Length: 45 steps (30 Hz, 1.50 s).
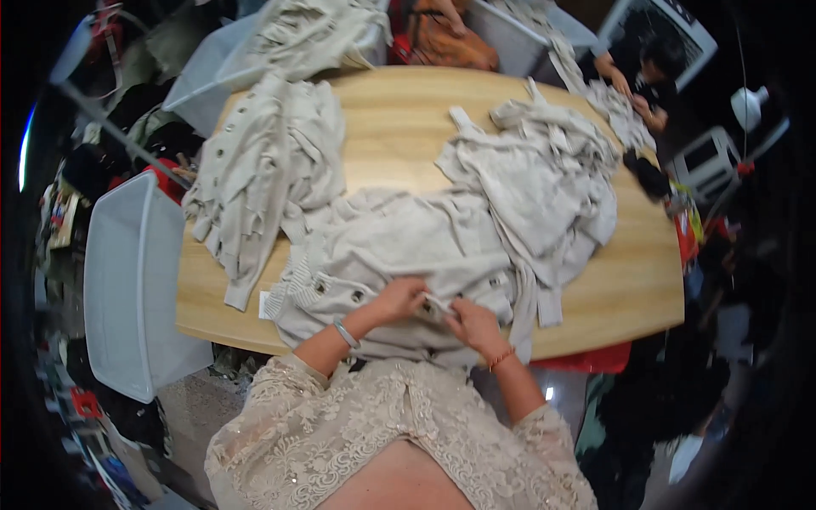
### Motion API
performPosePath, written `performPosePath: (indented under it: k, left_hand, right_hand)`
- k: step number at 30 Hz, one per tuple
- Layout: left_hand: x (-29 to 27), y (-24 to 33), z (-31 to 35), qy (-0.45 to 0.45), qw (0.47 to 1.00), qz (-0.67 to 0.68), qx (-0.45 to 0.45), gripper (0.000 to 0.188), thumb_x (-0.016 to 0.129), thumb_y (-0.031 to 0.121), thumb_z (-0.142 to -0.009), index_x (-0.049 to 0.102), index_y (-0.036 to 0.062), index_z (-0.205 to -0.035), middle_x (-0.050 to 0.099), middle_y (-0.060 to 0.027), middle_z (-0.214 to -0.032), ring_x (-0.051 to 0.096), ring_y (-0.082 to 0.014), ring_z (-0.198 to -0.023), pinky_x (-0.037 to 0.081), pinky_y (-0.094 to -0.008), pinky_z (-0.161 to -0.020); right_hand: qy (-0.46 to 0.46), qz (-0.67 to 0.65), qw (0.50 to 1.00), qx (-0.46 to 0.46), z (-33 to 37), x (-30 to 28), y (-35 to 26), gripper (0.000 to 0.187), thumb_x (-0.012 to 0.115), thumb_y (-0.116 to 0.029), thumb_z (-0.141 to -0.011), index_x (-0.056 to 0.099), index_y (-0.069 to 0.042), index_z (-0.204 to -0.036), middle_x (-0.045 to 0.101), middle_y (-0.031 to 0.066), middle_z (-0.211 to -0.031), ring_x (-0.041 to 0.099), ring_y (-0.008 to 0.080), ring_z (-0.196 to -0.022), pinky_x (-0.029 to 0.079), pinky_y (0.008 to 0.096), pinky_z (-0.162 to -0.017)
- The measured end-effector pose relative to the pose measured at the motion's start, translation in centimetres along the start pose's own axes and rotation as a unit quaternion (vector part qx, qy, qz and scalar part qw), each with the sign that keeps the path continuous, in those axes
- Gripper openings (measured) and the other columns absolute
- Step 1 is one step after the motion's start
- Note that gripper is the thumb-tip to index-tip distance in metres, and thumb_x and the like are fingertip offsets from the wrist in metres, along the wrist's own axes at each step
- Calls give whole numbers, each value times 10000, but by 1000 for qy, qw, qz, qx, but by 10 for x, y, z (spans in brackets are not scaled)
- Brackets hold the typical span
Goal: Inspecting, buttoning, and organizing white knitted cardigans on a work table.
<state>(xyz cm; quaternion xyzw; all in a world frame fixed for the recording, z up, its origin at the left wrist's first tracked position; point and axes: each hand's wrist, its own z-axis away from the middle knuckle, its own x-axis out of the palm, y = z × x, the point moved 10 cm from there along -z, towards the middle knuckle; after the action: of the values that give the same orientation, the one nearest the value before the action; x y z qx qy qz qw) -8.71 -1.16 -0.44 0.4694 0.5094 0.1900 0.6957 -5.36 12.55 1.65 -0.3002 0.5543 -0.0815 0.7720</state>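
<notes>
A beige knit cardigan (408, 234) with large dark buttons lies spread over the near edge of the table. My left hand (403, 299) is closed on its buttoned front edge, fingers pinched together beside a dark button. Just to the right, my right hand (473, 325) pinches the same edge, with its fingertips close to the left ones. More buttons show along the edge on both sides of my hands. What lies directly under my fingertips is hidden. A ribbed band forms the cardigan's left end, where a small white tag (265, 304) sticks out.
Piles of similar beige knitwear lie on the wooden table (387, 110): a buttoned pile (263, 161) at left, another (552, 187) at right. A white plastic bin (119, 280) stands left. Beyond the far right edge, a person (654, 76) handles beige knitwear.
</notes>
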Motion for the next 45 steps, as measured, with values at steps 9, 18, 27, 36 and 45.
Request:
performPosePath:
  k: [9, 18, 27, 36, 45]
  left_hand:
    - [31, 68, -26, 56, 979, -114, 161, 209, 591, 56, -751, 613, 52, -959, 570, -135, -922, 551, -338, -869, 454, -423, -754]
    - [100, 31, -56, -85, 967, -233, 48, 78, 577, 97, -749, 569, 36, -798, 581, -174, -884, 585, -356, -853, 477, -453, -718]
    - [121, 6, -62, -212, 931, 257, -152, 117, 705, 128, -800, 655, 30, -761, 591, 21, -633, 464, -46, -514, 369, -220, -454]
    - [121, -5, -48, -201, 866, 383, -250, 95, 693, 135, -822, 681, 46, -791, 576, 38, -626, 446, -37, -495, 335, -191, -448]
    - [88, 39, -37, -216, 964, 155, 5, 259, 648, 163, -798, 665, -16, -985, 650, -93, -785, 605, -175, -733, 480, -289, -680]
  right_hand:
    - [98, -11, 994, 38, 25, -23, 44, 118, 592, -151, -810, 575, -51, -869, 604, 157, -867, 614, 373, -789, 484, 478, -690]
    - [106, -5, 992, 70, 43, -8, 53, 146, 567, -159, -836, 513, -55, -923, 577, 159, -935, 601, 389, -799, 475, 489, -691]
    - [173, -80, 978, 83, 43, -26, 44, 208, 631, -85, -766, 541, -60, -953, 624, 168, -889, 615, 377, -813, 488, 443, -689]
    - [171, -64, 982, 39, 36, -25, 38, 396, 649, -127, -773, 520, -49, -1140, 608, 180, -978, 600, 370, -886, 489, 444, -749]
    - [146, -77, 986, 3, 35, -27, 33, 273, 609, -132, -800, 579, -33, -1053, 600, 190, -902, 590, 376, -839, 478, 447, -733]
